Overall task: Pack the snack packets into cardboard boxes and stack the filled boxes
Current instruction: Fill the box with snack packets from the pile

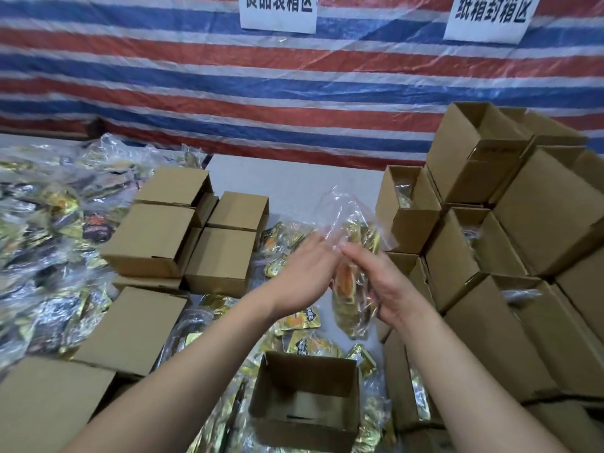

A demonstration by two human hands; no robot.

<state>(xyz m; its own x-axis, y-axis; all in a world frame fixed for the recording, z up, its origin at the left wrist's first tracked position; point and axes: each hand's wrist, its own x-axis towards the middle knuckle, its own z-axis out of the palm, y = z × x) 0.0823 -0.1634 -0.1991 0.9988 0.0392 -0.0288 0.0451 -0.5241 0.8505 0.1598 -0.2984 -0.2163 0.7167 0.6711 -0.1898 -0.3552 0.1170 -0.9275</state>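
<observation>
A clear plastic bag (351, 289) filled with gold and orange snack packets hangs above the table's middle. My left hand (304, 276) and my right hand (382, 286) hold it between them, one on each side, fingers closing on its neck. Below my hands stands an open, empty cardboard box (305, 400). Loose gold packets (307, 344) lie on the table around that box. Open boxes with bagged packets showing inside are stacked at the right (470, 266).
Several shut cardboard boxes (157, 240) sit left of centre, with bigger ones at the front left (45, 407). A heap of bagged packets (42, 223) covers the far left. A striped tarpaulin (228, 76) with two paper signs hangs behind the table.
</observation>
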